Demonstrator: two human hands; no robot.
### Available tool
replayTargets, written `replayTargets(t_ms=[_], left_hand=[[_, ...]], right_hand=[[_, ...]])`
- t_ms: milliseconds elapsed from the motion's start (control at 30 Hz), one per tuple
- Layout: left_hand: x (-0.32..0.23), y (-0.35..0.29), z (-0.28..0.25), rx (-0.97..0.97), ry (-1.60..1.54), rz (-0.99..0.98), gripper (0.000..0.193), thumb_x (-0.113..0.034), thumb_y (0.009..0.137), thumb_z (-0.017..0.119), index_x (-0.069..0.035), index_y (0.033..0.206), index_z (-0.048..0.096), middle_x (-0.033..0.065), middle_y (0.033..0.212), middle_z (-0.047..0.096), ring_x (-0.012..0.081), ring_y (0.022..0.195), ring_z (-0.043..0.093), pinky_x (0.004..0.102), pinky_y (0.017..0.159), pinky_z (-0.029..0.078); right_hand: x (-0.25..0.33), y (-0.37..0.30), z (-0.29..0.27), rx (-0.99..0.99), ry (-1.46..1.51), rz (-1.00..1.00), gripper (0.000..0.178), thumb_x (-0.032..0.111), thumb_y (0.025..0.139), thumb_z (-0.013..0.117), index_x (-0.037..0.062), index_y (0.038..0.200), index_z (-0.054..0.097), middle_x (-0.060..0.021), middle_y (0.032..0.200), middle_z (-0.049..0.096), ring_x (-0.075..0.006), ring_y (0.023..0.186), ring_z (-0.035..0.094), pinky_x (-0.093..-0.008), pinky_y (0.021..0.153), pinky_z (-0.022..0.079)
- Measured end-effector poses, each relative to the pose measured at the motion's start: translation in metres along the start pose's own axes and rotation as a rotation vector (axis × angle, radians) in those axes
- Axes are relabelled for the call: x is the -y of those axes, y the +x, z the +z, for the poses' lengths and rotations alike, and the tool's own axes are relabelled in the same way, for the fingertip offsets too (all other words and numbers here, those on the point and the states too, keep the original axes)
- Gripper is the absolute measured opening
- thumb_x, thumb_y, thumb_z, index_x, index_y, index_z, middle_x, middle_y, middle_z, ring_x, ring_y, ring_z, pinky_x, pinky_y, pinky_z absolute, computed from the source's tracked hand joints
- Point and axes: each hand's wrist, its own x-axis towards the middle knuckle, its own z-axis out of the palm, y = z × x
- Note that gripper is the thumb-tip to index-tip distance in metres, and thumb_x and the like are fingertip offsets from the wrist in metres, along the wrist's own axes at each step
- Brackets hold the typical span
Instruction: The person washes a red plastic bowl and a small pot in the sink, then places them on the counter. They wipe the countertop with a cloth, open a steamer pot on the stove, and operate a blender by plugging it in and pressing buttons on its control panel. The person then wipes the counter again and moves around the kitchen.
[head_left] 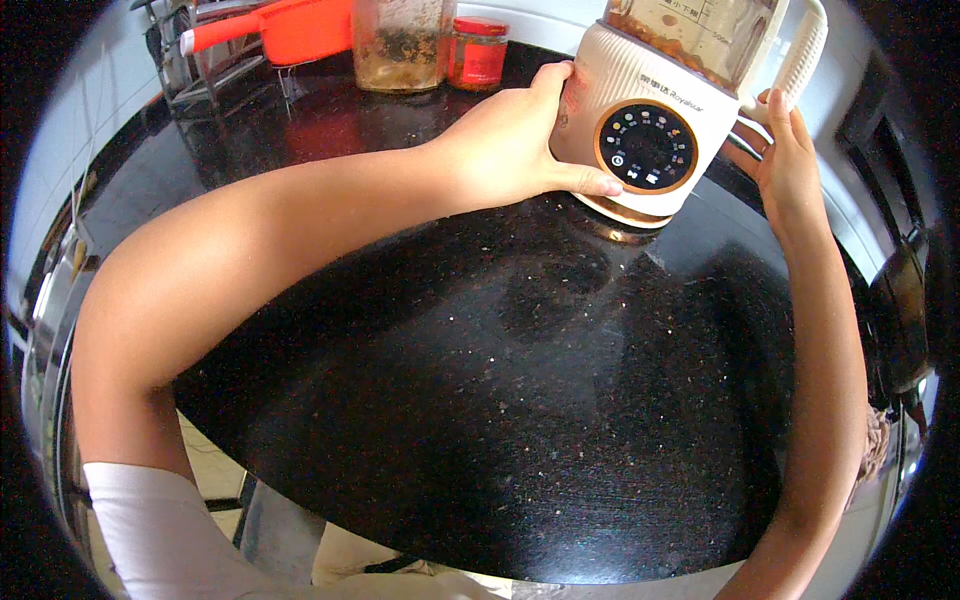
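Note:
A blender with a cream-white ribbed base (655, 95) stands tilted in view at the back of the black countertop (480, 400). Its round dark control panel (646, 147) has a copper rim and lit icons. Above the base, a clear jug (690, 35) holds orange-brown bits, and a white handle (803, 55) juts out at its right. My left hand (510, 140) grips the base's left side, thumb across the front below the panel. At the right rear, under the handle, my right hand (785, 165) curls its fingers against the blender; the base partly hides them.
Left of the blender stand a red-lidded jar (478, 55) and a larger clear container (403, 45) with brown contents. An orange-red pan or strainer with a handle (300, 30) rests by a metal rack (205, 75) at the back left. A dark pan (900, 310) is at the right edge.

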Motion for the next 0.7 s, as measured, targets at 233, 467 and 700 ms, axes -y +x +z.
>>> replayTargets(t_ms=[233, 467, 700], left_hand=[[-0.0024, -0.0014, -0.0022, 0.016, 0.001, -0.018, 0.103, -0.036, 0.072, 0.085, 0.004, 0.143, 0.022, 0.0277, 0.133, 0.051, 0.0368, 0.127, 0.049, 0.0448, 0.108, 0.038], [-0.0042, -0.0001, -0.0050, 0.046, -0.020, -0.025, 0.102, -0.037, 0.073, 0.084, 0.003, 0.144, 0.021, 0.0287, 0.134, 0.049, 0.0372, 0.128, 0.048, 0.0448, 0.109, 0.038], [-0.0070, 0.0025, -0.0066, 0.046, -0.031, -0.072, 0.094, -0.033, 0.076, 0.082, 0.002, 0.142, 0.024, 0.0275, 0.130, 0.054, 0.0363, 0.126, 0.050, 0.0448, 0.107, 0.040]], right_hand=[[-0.0007, -0.0010, -0.0013, 0.008, -0.012, -0.011, 0.040, 0.037, 0.104, 0.038, -0.0002, 0.118, 0.042, -0.0191, 0.118, 0.052, -0.0325, 0.109, 0.057, -0.0459, 0.092, 0.053], [0.0013, 0.0003, -0.0011, 0.000, 0.016, 0.015, 0.040, 0.037, 0.104, 0.039, -0.0003, 0.118, 0.042, -0.0191, 0.117, 0.052, -0.0321, 0.108, 0.058, -0.0462, 0.091, 0.053], [0.0001, 0.0011, -0.0014, -0.027, 0.009, 0.061, 0.048, 0.044, 0.103, 0.039, 0.0023, 0.127, 0.043, -0.0147, 0.123, 0.053, -0.0245, 0.111, 0.055, -0.0420, 0.092, 0.049]])
